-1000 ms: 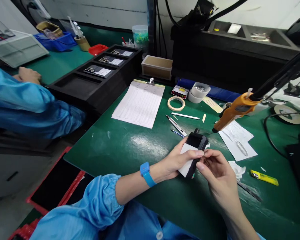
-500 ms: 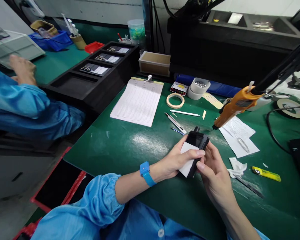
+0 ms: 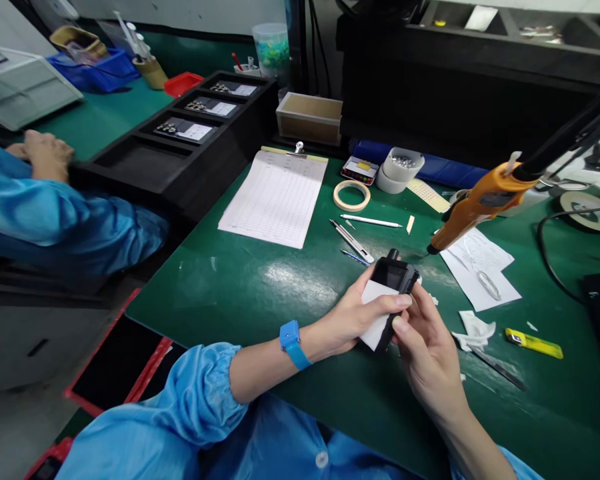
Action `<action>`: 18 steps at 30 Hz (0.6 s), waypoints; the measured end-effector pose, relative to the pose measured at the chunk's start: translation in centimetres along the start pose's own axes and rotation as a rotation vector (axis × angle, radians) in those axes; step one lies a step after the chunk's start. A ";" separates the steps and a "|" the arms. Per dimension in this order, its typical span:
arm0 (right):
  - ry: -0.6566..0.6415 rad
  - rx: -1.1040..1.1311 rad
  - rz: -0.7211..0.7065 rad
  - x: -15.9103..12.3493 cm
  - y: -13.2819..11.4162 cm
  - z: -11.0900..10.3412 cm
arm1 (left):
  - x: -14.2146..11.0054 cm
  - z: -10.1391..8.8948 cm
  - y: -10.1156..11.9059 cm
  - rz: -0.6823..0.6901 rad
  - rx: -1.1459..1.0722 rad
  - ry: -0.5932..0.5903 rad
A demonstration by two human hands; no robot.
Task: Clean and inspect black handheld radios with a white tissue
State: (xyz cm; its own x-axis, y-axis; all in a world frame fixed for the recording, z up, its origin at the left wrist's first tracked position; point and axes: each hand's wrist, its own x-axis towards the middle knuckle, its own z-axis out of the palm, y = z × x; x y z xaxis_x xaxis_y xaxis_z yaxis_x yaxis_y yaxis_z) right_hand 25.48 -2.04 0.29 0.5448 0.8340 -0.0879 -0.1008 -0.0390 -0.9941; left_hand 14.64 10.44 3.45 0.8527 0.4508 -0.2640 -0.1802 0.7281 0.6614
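Observation:
A small black handheld device with a white sheet stuck over its lower face is held just above the green mat. My left hand wraps round its left side, thumb across the white sheet. My right hand is closed against the device's right edge, fingertips touching it. A blue strap circles my left wrist.
An orange electric screwdriver hangs above the mat right of the device. Pens, a tape roll, a clipboard, papers, a yellow cutter and a black tray rack lie around. A co-worker's sleeve is at left.
My hands and the device have stayed almost still; my right fingers closed in against the device's edge. The view tilted down slightly. The co-worker's hand at left lifted, then came back down.

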 end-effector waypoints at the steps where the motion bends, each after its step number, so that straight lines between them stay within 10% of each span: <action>1: 0.004 -0.005 -0.015 0.0 0.1 0.0 | -0.1 0.0 0.1 -0.003 0.003 0.005; 18: -0.022 -0.014 0.063 0.3 -0.1 0.1 | -0.3 0.3 0.2 -0.020 -0.013 0.004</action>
State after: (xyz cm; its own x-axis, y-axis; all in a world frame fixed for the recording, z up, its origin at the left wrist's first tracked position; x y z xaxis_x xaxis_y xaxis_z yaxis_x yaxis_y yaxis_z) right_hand 25.58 -1.77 0.32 0.5195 0.8413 -0.1493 -0.1225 -0.0996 -0.9875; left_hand 14.49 10.32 3.88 0.8541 0.4380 -0.2804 -0.1691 0.7438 0.6467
